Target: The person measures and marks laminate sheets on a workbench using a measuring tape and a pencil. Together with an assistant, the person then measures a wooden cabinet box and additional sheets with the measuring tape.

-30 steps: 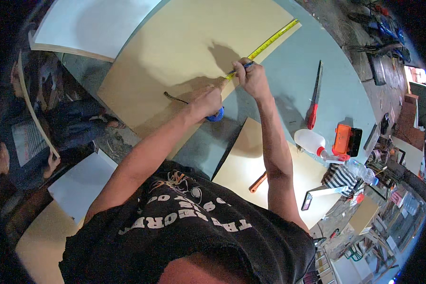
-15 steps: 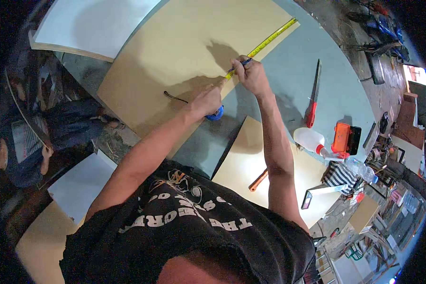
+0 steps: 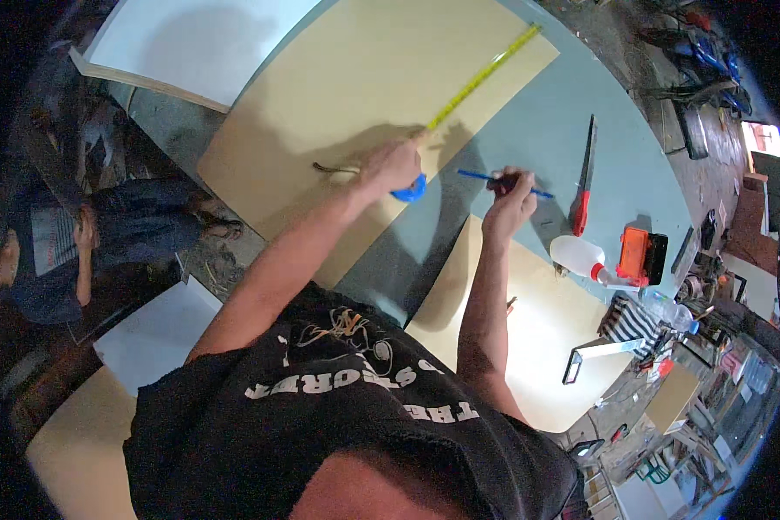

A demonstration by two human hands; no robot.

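My left hand [image 3: 388,172] is closed around a blue tape measure [image 3: 411,190] at the near edge of a tan board [image 3: 364,78]. Its yellow blade [image 3: 477,84] runs out diagonally across the board to the far right corner. A thin dark wrist strap [image 3: 328,168] trails to the left of that hand. Off to the right, my right hand [image 3: 515,204] is raised over the grey-blue tabletop [image 3: 529,130], gripping a slim blue pen or pencil [image 3: 472,174] that sticks out on both sides of the fingers.
A red-handled handsaw [image 3: 583,208] lies right of my right hand. Nearby are a white bottle [image 3: 574,255], an orange box [image 3: 633,252] and a try square [image 3: 611,348] on a second board [image 3: 442,303]. A white panel [image 3: 208,43] is far left; another person [image 3: 48,243] sits at left.
My right hand has left the tape blade and moved right and nearer, carrying the blue pen or pencil. My left hand stays on the tape measure, and the blade remains extended.
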